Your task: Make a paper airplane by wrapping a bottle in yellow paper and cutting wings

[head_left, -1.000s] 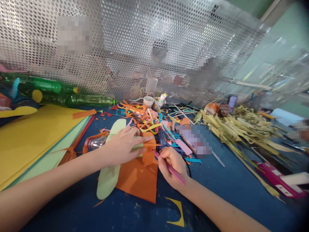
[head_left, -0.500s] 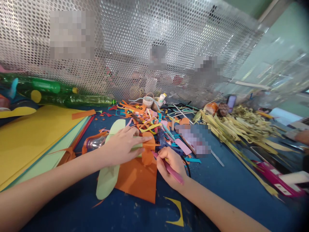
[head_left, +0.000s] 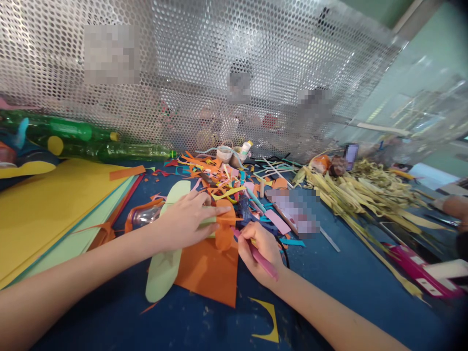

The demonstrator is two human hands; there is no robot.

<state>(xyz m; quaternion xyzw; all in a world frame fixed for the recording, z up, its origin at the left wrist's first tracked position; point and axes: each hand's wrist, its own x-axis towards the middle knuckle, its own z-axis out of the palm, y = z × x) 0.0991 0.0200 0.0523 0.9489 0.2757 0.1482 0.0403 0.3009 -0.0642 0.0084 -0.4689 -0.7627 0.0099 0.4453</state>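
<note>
My left hand (head_left: 190, 219) lies with fingers spread across a long pale green paper shape (head_left: 164, 278), its fingertips pressing on a rounded orange paper cutout (head_left: 224, 239). Beneath the cutout is a larger orange paper sheet (head_left: 208, 273). In a writing grip, my right hand (head_left: 261, 248) holds a pink pen (head_left: 263, 263), its tip at the cutout's right edge. Behind my left wrist, a clear plastic bottle piece (head_left: 145, 215) with orange paper around it is partly covered.
Colourful paper scraps (head_left: 223, 170) heap up beyond my hands, beside a phone (head_left: 292, 212). Green bottles (head_left: 120, 150) lie at the back left, above stacked yellow paper (head_left: 47, 204). Dried husk strips (head_left: 351, 190) and a magenta box (head_left: 420, 270) are on the right. A perforated metal screen (head_left: 197, 63) stands behind.
The pen and my right hand have shifted very slightly along the cutout's right edge. My left hand stays in place.
</note>
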